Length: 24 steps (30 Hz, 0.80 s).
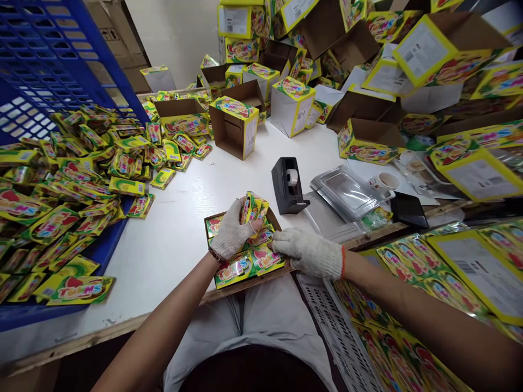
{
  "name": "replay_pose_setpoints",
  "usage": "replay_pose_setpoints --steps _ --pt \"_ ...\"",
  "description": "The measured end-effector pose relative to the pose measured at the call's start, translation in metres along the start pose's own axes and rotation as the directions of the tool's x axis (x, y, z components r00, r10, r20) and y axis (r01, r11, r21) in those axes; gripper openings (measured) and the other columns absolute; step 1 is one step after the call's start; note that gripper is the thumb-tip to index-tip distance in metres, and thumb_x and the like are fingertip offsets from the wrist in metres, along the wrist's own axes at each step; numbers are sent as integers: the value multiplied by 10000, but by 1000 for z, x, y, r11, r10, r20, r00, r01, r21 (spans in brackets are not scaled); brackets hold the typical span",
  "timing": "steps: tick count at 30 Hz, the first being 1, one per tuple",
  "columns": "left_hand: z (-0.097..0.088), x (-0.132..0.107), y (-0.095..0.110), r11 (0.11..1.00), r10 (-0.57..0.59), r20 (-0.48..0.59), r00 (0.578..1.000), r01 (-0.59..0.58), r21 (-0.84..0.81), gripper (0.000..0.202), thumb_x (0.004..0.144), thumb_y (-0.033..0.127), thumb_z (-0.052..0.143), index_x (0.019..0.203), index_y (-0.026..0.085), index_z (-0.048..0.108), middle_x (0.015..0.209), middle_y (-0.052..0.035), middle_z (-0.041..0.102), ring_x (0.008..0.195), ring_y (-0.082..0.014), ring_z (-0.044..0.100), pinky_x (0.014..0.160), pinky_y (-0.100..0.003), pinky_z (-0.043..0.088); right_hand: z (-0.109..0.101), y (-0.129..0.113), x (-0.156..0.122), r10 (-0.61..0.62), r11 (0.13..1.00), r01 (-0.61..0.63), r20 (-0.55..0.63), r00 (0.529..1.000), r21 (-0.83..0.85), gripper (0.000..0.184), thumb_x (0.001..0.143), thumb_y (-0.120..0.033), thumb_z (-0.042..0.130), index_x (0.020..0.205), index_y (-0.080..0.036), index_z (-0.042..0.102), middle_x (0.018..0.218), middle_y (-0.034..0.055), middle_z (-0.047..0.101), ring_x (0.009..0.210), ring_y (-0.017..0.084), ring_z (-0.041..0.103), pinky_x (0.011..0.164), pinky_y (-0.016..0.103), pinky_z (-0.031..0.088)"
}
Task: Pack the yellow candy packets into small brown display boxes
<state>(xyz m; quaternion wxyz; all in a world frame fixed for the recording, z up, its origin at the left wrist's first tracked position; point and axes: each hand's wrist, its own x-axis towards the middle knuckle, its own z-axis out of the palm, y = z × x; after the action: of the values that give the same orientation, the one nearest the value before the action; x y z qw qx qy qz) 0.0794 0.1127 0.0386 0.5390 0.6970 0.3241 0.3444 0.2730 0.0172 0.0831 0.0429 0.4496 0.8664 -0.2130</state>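
Right before me at the table's front edge lies an open cardboard box (277, 219) with yellow-green candy packets (235, 270) laid flat inside. My left hand (232, 231), in a white knit glove with bare fingertips, is closed around several upright packets (254, 207) over the middle of the box. Gloved too, my right hand (308, 251) reaches over the box's right wall, its fingertips against the packets there. Its thumb is hidden. A black tape dispenser (288, 185) stands just beyond the box.
A blue crate (118, 239) lies tipped at left, packets spilling from it. Empty printed boxes (294, 106) pile up at the back. Clear plastic trays (347, 190), a mug (384, 182) and a dark phone-like slab (408, 209) lie right. Below right, a white crate (335, 321) holds packed goods.
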Motion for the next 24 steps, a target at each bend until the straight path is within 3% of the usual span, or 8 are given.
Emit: replay_pose_setpoints --steps 3,5,7,10,13,17,20,24 --pt "-2 3 14 976 -49 69 996 33 215 537 806 357 697 1281 196 506 1135 -79 678 981 -241 659 871 -374 524 18 -1 -8 -27 999 25 -83 996 -25 356 817 -115 568 1165 -127 639 1080 146 663 971 259 614 847 411 504" --pt "0 7 27 879 -122 161 979 31 476 525 784 348 693 1259 204 523 1088 -79 689 952 -260 661 853 -386 517 33 -2 -16 -60 997 50 -226 972 -50 377 850 -127 544 1218 -110 625 1159 180 664 1069 279 619 910 445 518" --pt "5 9 38 689 -199 272 941 -63 722 509 751 323 693 1221 192 547 1065 -102 691 959 -297 655 860 -413 502 47 -3 -28 -101 994 78 -422 901 -71 395 884 -147 528 1270 -112 604 1257 200 644 1208 296 583 1000 481 503" --pt "9 11 49 452 -278 380 882 -229 862 491 747 291 665 1206 156 552 1112 -150 678 1004 -335 636 899 -446 473 58 -3 -47 -29 999 36 -652 758 -3 421 928 -161 520 1347 -163 559 1329 179 624 1301 272 547 1057 469 496" --pt "6 13 54 444 -328 436 838 -270 854 401 833 402 603 1154 164 565 1101 -139 688 1003 -327 626 899 -430 462 48 2 -52 224 972 -99 -721 656 212 405 950 -167 509 1350 -208 559 1280 139 655 1216 241 617 1020 419 536" --pt "-2 13 61 508 -347 467 813 -255 822 387 963 534 386 993 200 580 988 -92 709 931 -291 633 849 -407 449 21 12 -29 369 913 -114 -672 642 392 299 970 -202 466 1217 -206 634 1071 85 708 1020 213 689 906 368 587" --pt "-1 7 59 502 -293 460 838 -274 820 347 1014 416 305 1005 190 569 1004 -81 719 932 -267 649 934 -452 399 14 11 -9 225 952 12 -724 653 306 307 971 -257 510 1255 -198 611 1105 96 700 1043 218 679 916 377 584" --pt "5 -2 46 454 -222 430 875 -297 840 234 984 292 379 1074 180 564 1073 -95 713 995 -270 649 992 -490 346 37 1 -1 -160 973 231 -735 659 -5 363 945 -245 574 1300 -171 581 1198 157 683 1185 268 625 992 463 544"
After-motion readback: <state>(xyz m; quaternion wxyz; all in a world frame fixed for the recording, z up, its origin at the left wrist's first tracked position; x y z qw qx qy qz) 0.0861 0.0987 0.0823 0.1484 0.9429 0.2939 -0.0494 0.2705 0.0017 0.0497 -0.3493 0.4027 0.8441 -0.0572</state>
